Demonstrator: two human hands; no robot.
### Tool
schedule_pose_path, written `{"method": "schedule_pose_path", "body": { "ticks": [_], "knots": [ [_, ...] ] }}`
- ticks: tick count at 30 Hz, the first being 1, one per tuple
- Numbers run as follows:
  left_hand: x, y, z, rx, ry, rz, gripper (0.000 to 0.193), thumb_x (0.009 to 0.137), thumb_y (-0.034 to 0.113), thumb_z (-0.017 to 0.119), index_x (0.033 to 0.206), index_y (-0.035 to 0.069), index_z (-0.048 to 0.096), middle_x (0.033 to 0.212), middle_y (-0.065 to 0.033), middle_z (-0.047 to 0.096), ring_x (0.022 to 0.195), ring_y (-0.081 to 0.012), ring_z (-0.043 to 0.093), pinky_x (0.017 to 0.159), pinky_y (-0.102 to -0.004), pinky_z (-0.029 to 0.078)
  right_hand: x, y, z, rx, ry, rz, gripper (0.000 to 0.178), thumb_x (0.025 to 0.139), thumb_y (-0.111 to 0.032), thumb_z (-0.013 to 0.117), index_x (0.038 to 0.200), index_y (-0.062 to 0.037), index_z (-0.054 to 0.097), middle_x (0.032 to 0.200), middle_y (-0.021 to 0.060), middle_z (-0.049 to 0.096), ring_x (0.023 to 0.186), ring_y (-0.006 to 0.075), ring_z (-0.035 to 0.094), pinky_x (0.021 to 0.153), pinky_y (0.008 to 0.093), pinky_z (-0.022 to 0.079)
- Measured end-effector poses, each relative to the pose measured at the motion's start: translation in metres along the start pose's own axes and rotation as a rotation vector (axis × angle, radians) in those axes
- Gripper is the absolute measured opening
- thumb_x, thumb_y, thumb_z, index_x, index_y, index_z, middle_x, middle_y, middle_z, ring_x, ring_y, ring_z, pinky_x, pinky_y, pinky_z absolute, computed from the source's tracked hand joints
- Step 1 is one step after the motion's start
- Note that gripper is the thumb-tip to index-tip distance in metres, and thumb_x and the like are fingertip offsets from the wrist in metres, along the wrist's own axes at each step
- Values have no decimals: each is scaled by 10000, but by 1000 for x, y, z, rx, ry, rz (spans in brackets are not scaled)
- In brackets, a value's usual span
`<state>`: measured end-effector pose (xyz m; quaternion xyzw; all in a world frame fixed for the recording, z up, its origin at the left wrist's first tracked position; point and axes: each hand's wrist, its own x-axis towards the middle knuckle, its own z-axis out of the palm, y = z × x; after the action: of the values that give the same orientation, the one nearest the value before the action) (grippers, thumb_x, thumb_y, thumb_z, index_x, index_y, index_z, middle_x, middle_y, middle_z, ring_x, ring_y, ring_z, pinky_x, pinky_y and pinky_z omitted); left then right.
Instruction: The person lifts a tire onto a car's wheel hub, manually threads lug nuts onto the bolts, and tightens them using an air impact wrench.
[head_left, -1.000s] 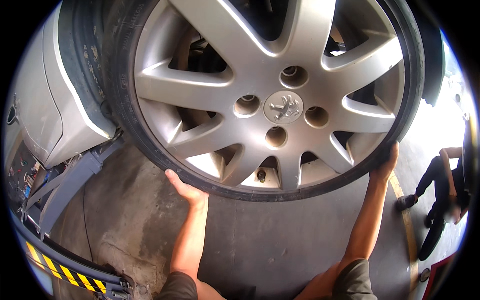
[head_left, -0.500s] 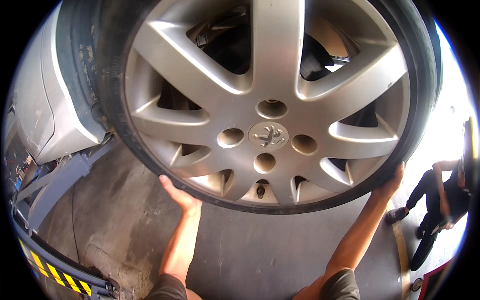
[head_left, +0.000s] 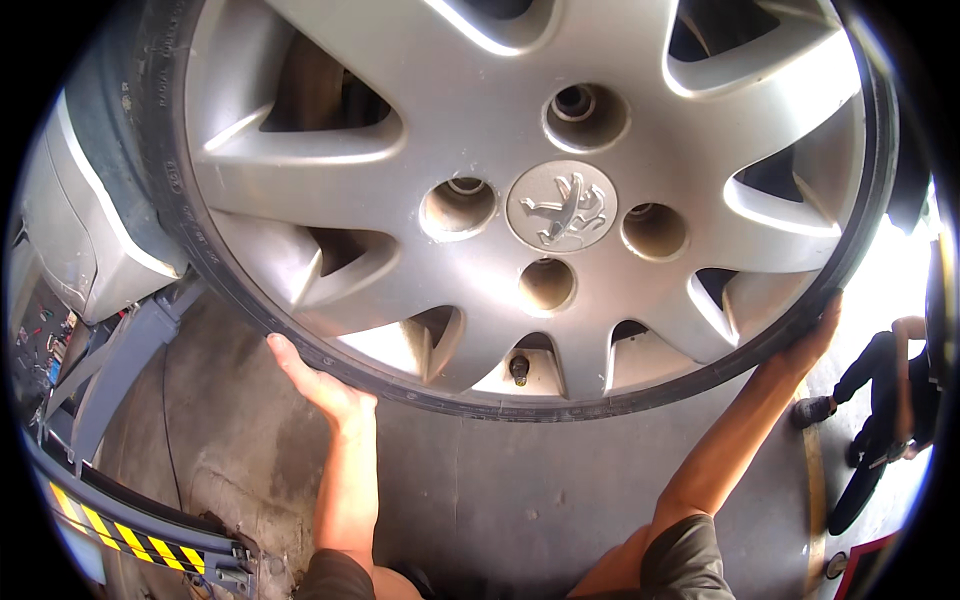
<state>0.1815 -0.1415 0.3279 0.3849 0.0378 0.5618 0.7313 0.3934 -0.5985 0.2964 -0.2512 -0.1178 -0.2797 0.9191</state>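
Observation:
A large car wheel (head_left: 500, 130), with a silver spoked alloy rim and a black tyre, fills the upper view in front of me. Several bolt holes ring its round centre cap (head_left: 562, 207). Low on the rim, a short valve stem (head_left: 519, 370) sticks out. My left hand (head_left: 325, 388) supports the tyre from underneath at the lower left, thumb along its face. At the lower right my right hand (head_left: 812, 343) presses against the tyre's edge. The fingers of both hands are largely hidden behind the tyre.
At the left is a silver car body panel (head_left: 85, 225) above a grey lift arm (head_left: 125, 365). A curved guard with yellow-black stripes (head_left: 125, 530) lies lower down. A person in dark clothes (head_left: 885, 400) is at the far right, beside a yellow floor line (head_left: 815, 490).
The wheel looks bigger and closer, and its centre has shifted up and slightly right. My hands, still on the tyre, are farther apart in view.

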Motion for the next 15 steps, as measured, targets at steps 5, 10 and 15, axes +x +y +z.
{"method": "schedule_pose_path", "body": {
  "ticks": [5,10,15],
  "knots": [
    [-3,4,2,21,-16,9,874,982,648,490,1559,21,292,1610,-141,286,1448,-289,327,1198,-435,282,0,1,9,-51,5,-25,439,988,-379,629,1281,-53,614,1130,71,675,1018,216,655,901,357,537],
    [-2,1,1,-21,-107,39,863,981,641,501,1550,19,315,1592,-141,319,1436,-288,345,1193,-425,294,-7,-3,24,-186,26,-113,439,993,-358,630,1293,-38,612,1124,65,654,1002,188,642,884,329,528],
    [1,-2,-4,-24,-73,30,829,993,631,501,1521,9,356,1539,-132,388,1386,-280,398,1156,-414,338,-17,-10,44,-259,38,-160,425,1010,-334,614,1293,-17,622,1124,64,649,985,172,634,862,307,524]
  ]
}}
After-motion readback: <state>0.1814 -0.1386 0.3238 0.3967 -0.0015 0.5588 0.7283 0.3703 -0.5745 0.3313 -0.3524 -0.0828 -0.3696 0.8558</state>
